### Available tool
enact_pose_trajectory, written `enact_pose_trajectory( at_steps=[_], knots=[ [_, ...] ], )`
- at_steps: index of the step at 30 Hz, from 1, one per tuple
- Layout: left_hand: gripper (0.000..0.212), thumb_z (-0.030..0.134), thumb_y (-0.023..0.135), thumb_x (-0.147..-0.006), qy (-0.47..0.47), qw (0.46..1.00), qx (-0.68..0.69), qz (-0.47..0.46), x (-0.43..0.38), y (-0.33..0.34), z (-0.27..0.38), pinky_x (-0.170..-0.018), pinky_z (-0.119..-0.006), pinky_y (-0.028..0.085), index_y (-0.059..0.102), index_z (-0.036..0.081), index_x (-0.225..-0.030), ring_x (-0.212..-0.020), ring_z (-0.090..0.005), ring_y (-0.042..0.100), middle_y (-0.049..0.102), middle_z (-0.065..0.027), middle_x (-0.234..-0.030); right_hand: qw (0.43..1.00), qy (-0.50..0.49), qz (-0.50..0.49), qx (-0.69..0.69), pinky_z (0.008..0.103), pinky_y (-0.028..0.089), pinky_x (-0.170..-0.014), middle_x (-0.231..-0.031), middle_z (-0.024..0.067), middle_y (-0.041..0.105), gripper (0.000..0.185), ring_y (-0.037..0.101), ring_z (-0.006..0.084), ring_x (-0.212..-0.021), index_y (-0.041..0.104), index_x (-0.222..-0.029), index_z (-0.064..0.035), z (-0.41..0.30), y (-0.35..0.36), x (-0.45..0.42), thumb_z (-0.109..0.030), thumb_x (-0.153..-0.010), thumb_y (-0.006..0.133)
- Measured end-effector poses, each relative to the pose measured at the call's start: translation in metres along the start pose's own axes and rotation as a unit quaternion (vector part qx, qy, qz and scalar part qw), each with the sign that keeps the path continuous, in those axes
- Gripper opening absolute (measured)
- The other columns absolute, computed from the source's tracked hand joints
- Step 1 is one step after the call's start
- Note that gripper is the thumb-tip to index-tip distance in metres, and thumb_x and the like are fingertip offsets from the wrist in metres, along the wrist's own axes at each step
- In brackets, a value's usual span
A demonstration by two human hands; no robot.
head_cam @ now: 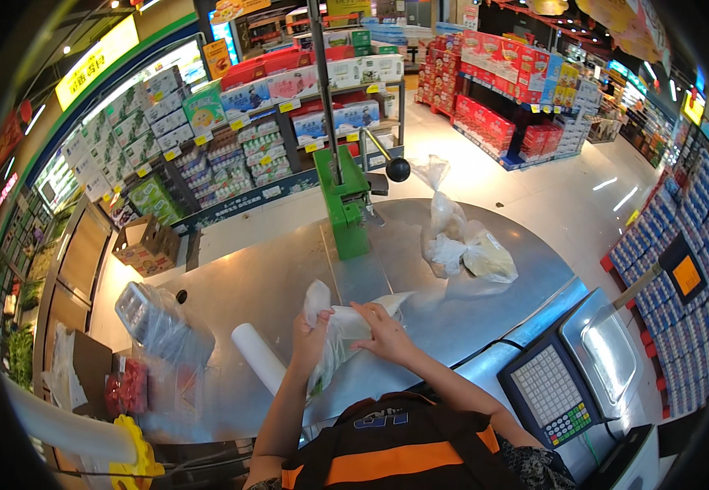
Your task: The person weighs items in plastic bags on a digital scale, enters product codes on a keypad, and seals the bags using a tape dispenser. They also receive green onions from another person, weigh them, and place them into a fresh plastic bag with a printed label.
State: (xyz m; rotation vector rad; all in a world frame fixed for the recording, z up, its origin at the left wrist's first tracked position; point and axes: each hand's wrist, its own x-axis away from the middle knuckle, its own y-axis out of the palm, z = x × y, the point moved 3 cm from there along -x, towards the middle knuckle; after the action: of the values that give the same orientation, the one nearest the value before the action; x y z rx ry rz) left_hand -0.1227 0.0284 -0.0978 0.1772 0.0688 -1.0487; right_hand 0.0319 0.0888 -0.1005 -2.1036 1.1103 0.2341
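My left hand is closed around the gathered neck of a clear plastic bag. The bag's top sticks up above the fist, and something green shows low inside the bag. My right hand is just to the right, fingers spread beside a pale, thin plastic sheet. Whether its fingertips touch the plastic is hard to tell. A white roll lies on the steel counter left of my left forearm.
A green bag-sealing stand with a black-knobbed lever rises at the counter's far side. Filled plastic bags lie right of it. A weighing scale stands at right. Plastic-wrapped trays and a red package sit at left.
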Motion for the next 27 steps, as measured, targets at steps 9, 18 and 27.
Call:
enact_pose_trajectory(
  at_steps=[9, 18, 27],
  knots=[
    [0.026, 0.039, 0.042, -0.089, -0.032, 0.973, 0.184, 0.134, 0.009, -0.060, -0.009, -0.064, -0.022, 0.042, 0.050, 0.014, -0.088, -0.072, -0.0060, 0.049, 0.048, 0.0042, -0.077, 0.998, -0.007, 0.039, -0.056, 0.0348, 0.045, -0.069, -0.095, 0.0143, 0.051, 0.022, 0.054, 0.0312, -0.081, 0.057, -0.097, -0.0040, 0.003, 0.000, -0.001, -0.010, -0.076, 0.059],
    [0.024, 0.033, 0.044, -0.089, 0.055, 0.929, 0.332, 0.153, -0.021, -0.076, -0.005, -0.082, -0.033, 0.044, 0.049, 0.015, -0.103, -0.091, -0.0160, 0.052, 0.054, -0.0024, -0.097, 0.997, 0.060, -0.010, -0.056, 0.0342, 0.045, -0.068, -0.085, 0.0137, 0.055, 0.015, 0.055, 0.0298, -0.078, 0.060, -0.089, -0.0035, 0.049, 0.002, 0.051, -0.012, -0.076, 0.059],
    [0.040, 0.021, 0.054, -0.085, -0.151, 0.917, 0.244, 0.277, 0.074, -0.084, -0.094, -0.083, -0.037, 0.040, 0.041, 0.011, -0.121, -0.100, -0.0221, 0.049, 0.049, -0.0053, -0.114, 0.992, 0.104, -0.037, -0.056, 0.0361, 0.045, -0.064, -0.079, 0.0118, 0.056, 0.011, 0.055, 0.0303, -0.072, 0.062, -0.084, -0.0059, 0.106, 0.021, 0.101, -0.013, -0.076, 0.057]
  ],
)
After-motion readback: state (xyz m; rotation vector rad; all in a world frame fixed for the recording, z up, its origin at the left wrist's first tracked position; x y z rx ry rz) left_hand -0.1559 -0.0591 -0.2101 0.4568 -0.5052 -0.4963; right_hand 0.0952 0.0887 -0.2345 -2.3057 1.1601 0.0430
